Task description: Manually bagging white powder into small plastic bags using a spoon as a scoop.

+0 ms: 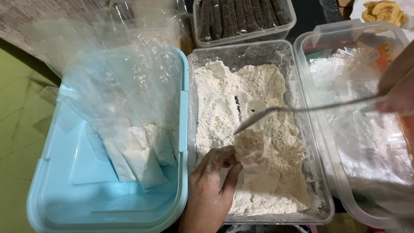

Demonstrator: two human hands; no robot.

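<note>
- the left hand (pixel 213 190) reaches in over the near rim of the clear plastic tub (pixel 321 172), thumb and fingers pinched together on the mouth of a small clear bag (pixel 252 157) that stands upright in the flour, partly filled.
- the right hand (pixel 399 97), at the right edge of view, is closed around the handle of a metal spoon (pixel 258 117); its bowl hangs just above the bag's mouth.
- the tub holds white flour (pixel 224 95), lumpy and powdery, heaped toward its far left corner, with a dark slit showing near the middle; its walls are dusted white.
- just left of it, touching side to side, a light blue bin (pixel 51 190) holds several filled bags (pixel 138 157) leaning together against its right side, tall crinkled tops upright, white flour packed in their pointed bottoms.
- to the right, a second clear tub (pixel 319 41) holds crumpled transparent plastic.
- beyond the flour tub, a clear box (pixel 202 36) is packed with dark ridged sticks laid side by side.
</note>
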